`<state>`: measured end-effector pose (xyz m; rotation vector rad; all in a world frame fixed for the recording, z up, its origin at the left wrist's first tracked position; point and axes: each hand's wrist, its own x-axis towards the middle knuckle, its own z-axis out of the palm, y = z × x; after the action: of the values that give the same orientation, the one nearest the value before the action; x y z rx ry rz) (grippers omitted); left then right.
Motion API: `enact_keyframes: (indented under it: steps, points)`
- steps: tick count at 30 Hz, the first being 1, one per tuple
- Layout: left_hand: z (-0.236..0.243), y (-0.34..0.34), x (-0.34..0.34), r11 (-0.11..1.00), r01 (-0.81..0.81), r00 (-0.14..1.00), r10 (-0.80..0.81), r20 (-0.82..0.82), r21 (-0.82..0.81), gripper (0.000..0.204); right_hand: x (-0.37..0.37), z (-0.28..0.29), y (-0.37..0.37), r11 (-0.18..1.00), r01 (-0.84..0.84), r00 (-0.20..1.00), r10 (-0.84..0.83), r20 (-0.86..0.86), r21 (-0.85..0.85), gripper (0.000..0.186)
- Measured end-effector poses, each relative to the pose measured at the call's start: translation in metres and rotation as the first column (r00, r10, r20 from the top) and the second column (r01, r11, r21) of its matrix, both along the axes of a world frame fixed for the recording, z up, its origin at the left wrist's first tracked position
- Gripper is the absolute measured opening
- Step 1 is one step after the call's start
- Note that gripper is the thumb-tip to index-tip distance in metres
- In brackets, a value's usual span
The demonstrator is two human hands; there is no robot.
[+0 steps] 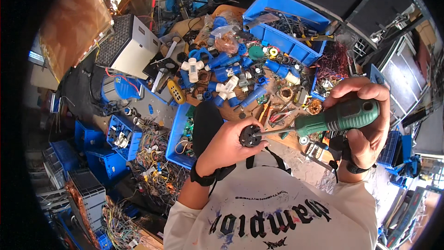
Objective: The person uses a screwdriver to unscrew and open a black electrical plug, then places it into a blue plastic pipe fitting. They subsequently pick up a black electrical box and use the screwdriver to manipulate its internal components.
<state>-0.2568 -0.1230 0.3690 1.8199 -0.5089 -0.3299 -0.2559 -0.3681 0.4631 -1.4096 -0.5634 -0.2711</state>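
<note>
A small round black part [249, 136] with holes in its face is held in the fingers of my left hand [223, 144], in front of my chest. My right hand [380, 132] grips a screwdriver [344, 118] by its green handle. The metal shaft runs leftward, and its tip meets the face of the black part. Whether the tip sits in a screw is too small to tell. Beyond my hands, pliers with red handles [279, 117] lie on the cluttered wooden table [292, 144].
White-and-blue pipe-like fittings [226, 90] and blue plastic pieces [224, 60] crowd the table. Behind them stands a large blue bin [296, 48] of tools and cables. To the left are a yellow handheld device [175, 91], a blue tray [173, 135] with circuit boards, and tangled wires [157, 150].
</note>
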Motion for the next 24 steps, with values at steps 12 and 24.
enact_keyframes:
  steps: [12, 24]
  points:
    - [0.001, 0.000, 0.000, 1.000, 0.008, 1.000, -0.008, -0.005, 0.021, 0.030, -0.006, -0.003, 0.004, 0.996, 0.073, 0.996, -0.071, 0.045, -0.048, 0.056]
    - [-0.002, 0.003, -0.002, 1.000, 0.014, 1.000, -0.014, -0.001, -0.017, 0.030, -0.010, -0.004, -0.002, 0.967, 0.206, 0.975, -0.216, -0.051, -0.150, 0.061]
